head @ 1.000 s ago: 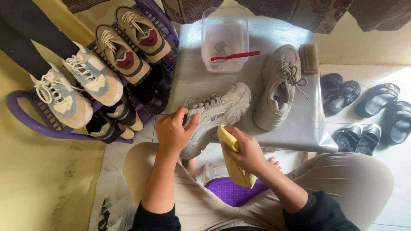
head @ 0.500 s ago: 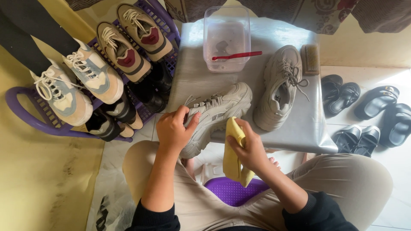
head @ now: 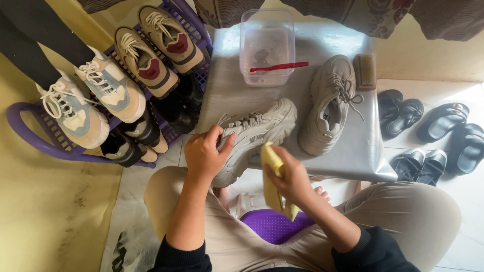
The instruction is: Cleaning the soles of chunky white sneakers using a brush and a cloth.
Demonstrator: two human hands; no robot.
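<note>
left hand (head: 204, 153) gripping 1 beige sneaker (head: 254, 136) | right hand (head: 290, 176) clutching 1 yellow cloth (head: 272, 174) beside it; 1 matching sneaker (head: 327, 106) right of it

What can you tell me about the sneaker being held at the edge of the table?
The beige sneaker is chunky-soled and laced, seemingly mesh and synthetic. It lies tipped on its side at the near edge of the grey table, toe pointing away. The left hand grips its collar; the right hand presses a yellow cloth beside its sole.

No packages, labels, signs or screens.
</note>
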